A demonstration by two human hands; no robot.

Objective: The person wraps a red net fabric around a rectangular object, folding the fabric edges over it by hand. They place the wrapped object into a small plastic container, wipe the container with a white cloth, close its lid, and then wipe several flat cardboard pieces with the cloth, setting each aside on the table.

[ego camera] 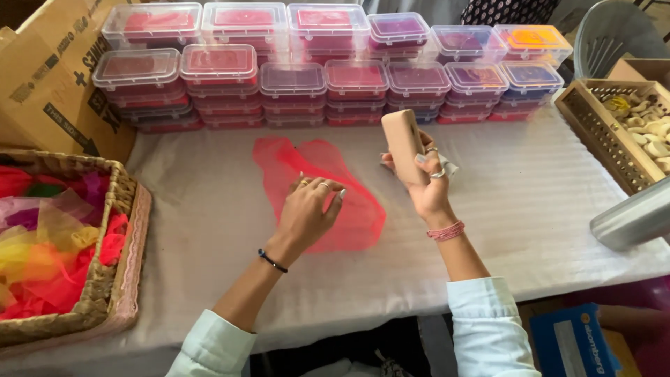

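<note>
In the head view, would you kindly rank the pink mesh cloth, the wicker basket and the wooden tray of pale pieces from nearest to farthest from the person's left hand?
1. Pink mesh cloth: directly under the left hand, touching it, mid-table.
2. Wicker basket: at the table's left edge, holding coloured cloths.
3. Wooden tray: far right, beyond the right hand that holds a tan oblong object.

Two pale blue sleeves, both pushed up the forearms. Left hand [305,211]: a thin black cord bracelet [271,261] at the wrist, gold-toned rings on the fingers. Right hand [424,183]: a stack of pink thread bracelets [446,231], silver rings, and light-painted nails.
</note>
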